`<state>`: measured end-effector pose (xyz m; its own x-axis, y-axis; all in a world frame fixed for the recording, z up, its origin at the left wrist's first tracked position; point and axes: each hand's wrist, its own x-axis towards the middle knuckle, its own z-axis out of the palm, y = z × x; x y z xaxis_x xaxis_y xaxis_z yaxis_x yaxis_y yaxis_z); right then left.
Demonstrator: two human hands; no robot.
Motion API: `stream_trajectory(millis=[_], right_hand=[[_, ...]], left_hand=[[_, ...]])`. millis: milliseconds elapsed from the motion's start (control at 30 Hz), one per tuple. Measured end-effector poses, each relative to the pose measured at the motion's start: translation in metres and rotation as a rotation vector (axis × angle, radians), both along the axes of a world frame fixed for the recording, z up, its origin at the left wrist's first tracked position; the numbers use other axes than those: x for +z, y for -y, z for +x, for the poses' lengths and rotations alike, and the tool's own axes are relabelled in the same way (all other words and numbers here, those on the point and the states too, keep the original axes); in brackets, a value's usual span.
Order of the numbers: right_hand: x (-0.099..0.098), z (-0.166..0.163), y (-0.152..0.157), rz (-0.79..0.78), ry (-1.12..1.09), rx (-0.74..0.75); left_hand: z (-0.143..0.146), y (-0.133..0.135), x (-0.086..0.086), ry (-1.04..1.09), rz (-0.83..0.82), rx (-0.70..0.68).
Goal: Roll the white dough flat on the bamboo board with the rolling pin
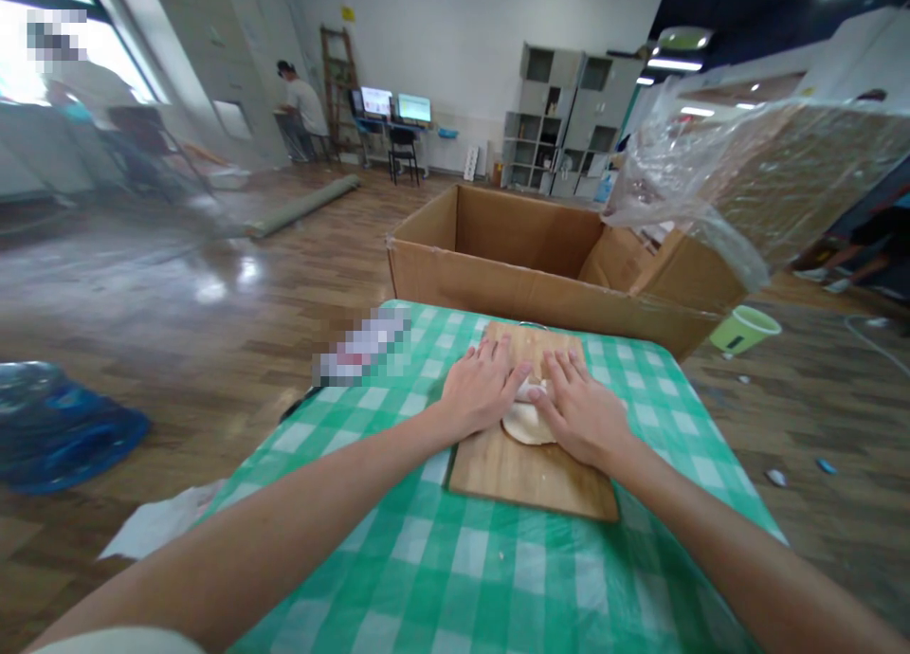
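A wooden cutting board (490, 474) lies on the green-and-white checked tablecloth (412, 550). Flat on the board rests a pale round piece of dough (527, 426). Just beyond its near part a short whitish roll (530, 389) shows between my hands; I cannot tell whether it is a rolling pin or rolled dough, since my palms cover its ends. My left hand (483, 384) lies palm down on the left side, fingers stretched forward. On the right, my right hand (583, 403) is also palm down with straight fingers, its thumb touching the dough.
A large open cardboard box (498, 265) with plastic wrap (682, 180) stands against the table's far side. A blurred packet (366, 346) lies at the left edge. A green bin (745, 330) and a blue plastic bottle (63, 426) are on the floor. People sit in the background.
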<state>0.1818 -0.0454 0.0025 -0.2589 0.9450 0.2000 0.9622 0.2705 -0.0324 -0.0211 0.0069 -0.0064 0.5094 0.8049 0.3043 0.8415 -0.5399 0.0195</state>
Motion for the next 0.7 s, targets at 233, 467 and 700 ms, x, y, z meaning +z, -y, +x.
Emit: stream_trajectory(millis=[233, 467, 700], right_hand=[[0.004, 0.014, -0.057, -0.055, 0.053, 0.062], [-0.011, 0.032, -0.102, -0.081, 0.165, 0.2], [-0.011, 0.035, -0.119, -0.116, 0.23, 0.164]], left_hand=[[0.009, -0.039, 0.018, -0.051, -0.116, -0.039], [0.025, -0.08, 0.023, -0.053, -0.139, 0.004], [0.029, -0.104, 0.022, -0.101, -0.056, -0.022]])
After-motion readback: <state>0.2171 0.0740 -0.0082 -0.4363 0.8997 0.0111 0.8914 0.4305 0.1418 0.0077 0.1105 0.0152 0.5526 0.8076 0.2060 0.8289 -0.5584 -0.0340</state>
